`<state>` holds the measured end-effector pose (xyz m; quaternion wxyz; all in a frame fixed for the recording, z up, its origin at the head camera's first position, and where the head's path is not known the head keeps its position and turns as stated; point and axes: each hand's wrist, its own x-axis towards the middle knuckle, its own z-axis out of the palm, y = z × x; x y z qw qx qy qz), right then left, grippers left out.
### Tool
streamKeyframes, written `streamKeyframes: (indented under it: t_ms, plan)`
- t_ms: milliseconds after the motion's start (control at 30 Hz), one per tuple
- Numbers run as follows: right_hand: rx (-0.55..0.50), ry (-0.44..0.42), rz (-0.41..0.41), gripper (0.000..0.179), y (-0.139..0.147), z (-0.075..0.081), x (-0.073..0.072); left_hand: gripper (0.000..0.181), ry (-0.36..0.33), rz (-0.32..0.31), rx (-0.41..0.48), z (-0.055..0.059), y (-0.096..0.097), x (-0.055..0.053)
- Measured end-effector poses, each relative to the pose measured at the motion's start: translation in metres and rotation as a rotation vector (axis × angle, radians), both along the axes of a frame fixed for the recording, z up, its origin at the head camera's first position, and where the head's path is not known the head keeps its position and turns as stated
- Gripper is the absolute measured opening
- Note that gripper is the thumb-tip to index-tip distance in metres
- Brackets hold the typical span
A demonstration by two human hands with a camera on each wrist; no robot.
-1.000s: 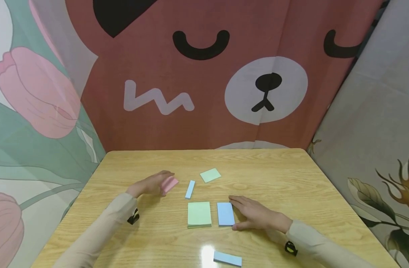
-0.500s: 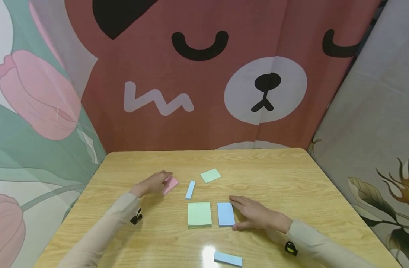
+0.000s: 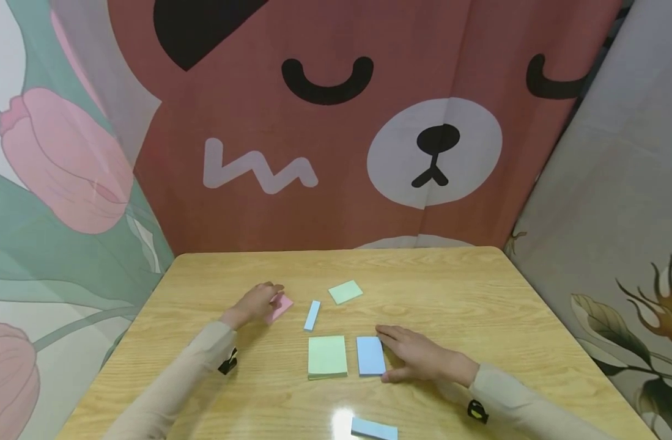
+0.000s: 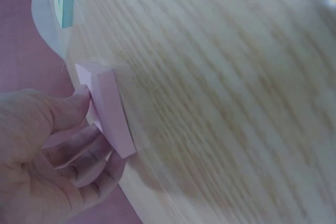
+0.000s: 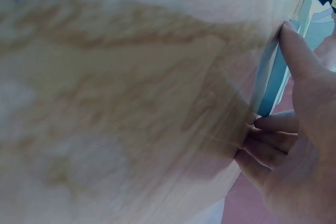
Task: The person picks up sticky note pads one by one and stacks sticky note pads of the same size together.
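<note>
A pink sticky note pad (image 3: 282, 307) lies at the left of the table, partly covered by my left hand (image 3: 257, 301). In the left wrist view the thumb touches one part of the pink pad (image 4: 113, 111), and the fingers curl at its far end. My right hand (image 3: 418, 354) rests at the right side of a blue sticky note pad (image 3: 371, 356). Its thumb is at the near corner and its index finger at the far corner, spanning the blue pad (image 5: 274, 80). A larger green sticky note pad (image 3: 327, 356) sits just left of the blue one.
A small green pad (image 3: 345, 292) lies farther back. A narrow blue pad (image 3: 312, 315) stands between it and the pink one. Another narrow blue pad (image 3: 374, 429) is near the front of the wooden table (image 3: 451, 287). Printed curtains hang around the table.
My left hand has shifted slightly right over the pink pad, which was tilted up earlier and now lies flatter. The right hand and the other pads have stayed in place.
</note>
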<state>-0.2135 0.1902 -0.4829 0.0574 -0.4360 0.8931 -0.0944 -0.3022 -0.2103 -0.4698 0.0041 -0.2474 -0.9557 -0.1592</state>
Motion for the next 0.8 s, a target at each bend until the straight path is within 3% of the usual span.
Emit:
streamKeyframes:
  t_ms: [467, 800]
  plan:
    - [0.010, -0.020, -0.001, 0.090, -0.0006, 0.0013, 0.0019, 0.048, -0.103, 0.042, 0.072, -0.0038, 0.0011, -0.0032]
    - [0.020, -0.017, -0.005, 0.090, -0.0004, 0.0022, 0.0011, 0.048, -0.036, -0.035, 0.062, -0.0003, -0.0001, -0.0009]
